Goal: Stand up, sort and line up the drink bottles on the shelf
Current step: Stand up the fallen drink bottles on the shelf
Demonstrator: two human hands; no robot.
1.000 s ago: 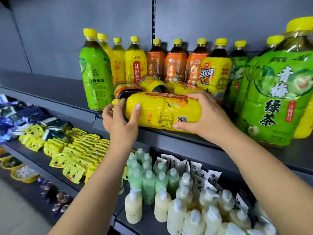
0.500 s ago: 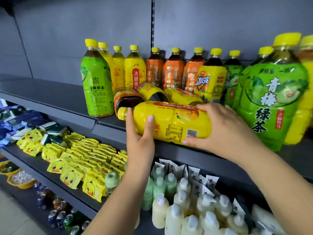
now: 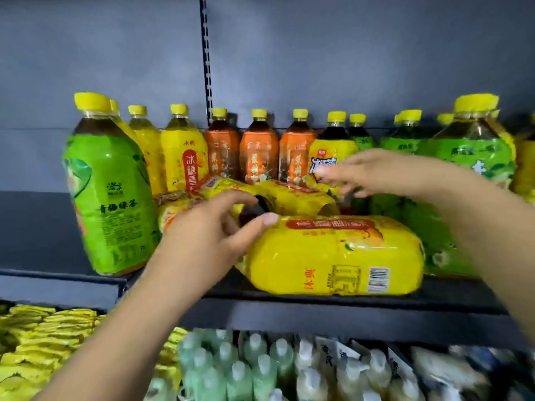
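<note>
A big yellow bottle [image 3: 333, 256] lies on its side at the front edge of the dark shelf [image 3: 318, 306]. Two more yellow bottles [image 3: 289, 195] lie behind it, and an orange-labelled one [image 3: 173, 205] lies to their left. My left hand [image 3: 214, 230] hovers over the front bottle's neck end, fingers spread, thumb resting on the bottle. My right hand [image 3: 367, 172] reaches over the lying bottles behind, fingers apart, holding nothing. A green bottle [image 3: 107, 198] stands at the left. Yellow bottles [image 3: 182, 157], three orange bottles [image 3: 254, 154] and a yellow iced-tea bottle [image 3: 330, 149] stand along the back.
Large green bottles [image 3: 469, 157] stand crowded at the right, close to the front bottle's base. The shelf below holds yellow snack packets [image 3: 43, 337] and rows of pale pump bottles [image 3: 260, 369]. A slotted upright [image 3: 205, 53] runs up the grey back panel.
Both hands have let go of the front yellow bottle. The right hand has risen and moved back over the lying bottles; the left has moved up over the neck end. The view has moved closer.
</note>
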